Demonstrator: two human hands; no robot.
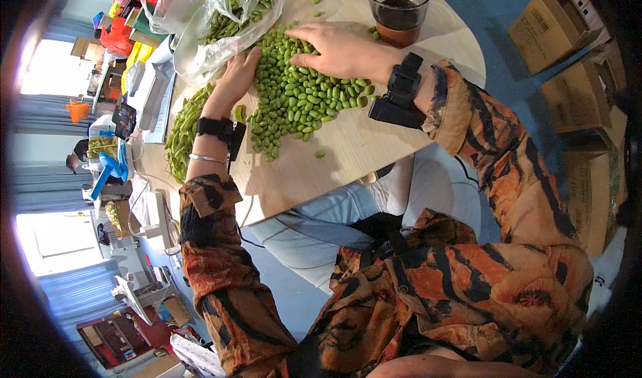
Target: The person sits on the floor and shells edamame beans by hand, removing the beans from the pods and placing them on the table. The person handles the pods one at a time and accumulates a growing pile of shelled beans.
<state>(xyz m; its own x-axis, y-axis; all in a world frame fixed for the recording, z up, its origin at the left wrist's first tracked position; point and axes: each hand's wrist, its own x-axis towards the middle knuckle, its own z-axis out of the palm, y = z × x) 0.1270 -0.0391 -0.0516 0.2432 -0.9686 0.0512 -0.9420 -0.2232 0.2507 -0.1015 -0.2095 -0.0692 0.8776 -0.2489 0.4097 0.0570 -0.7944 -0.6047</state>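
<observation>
A spread pile of shelled green beans (296, 97) lies on the light wooden table (321, 177). My right hand (333, 49) rests palm down over the pile's upper part, its fingers apart and pointing left. At the pile's left edge my left hand (238, 79) lies with its fingertips beside a clear plastic bag (200, 59). Green pods (241, 14) show in that bag. Unshelled pods (185, 127) are heaped to the left of my left wrist. Neither hand is seen gripping anything; the left palm is hidden.
A glass of dark drink (398, 12) stands near my right wrist, close to the table's rounded edge. Stacked papers (158, 100) and a phone (124, 120) lie beyond the pods. Open cardboard boxes (549, 32) sit on the floor at right. A person (77, 156) is in the background.
</observation>
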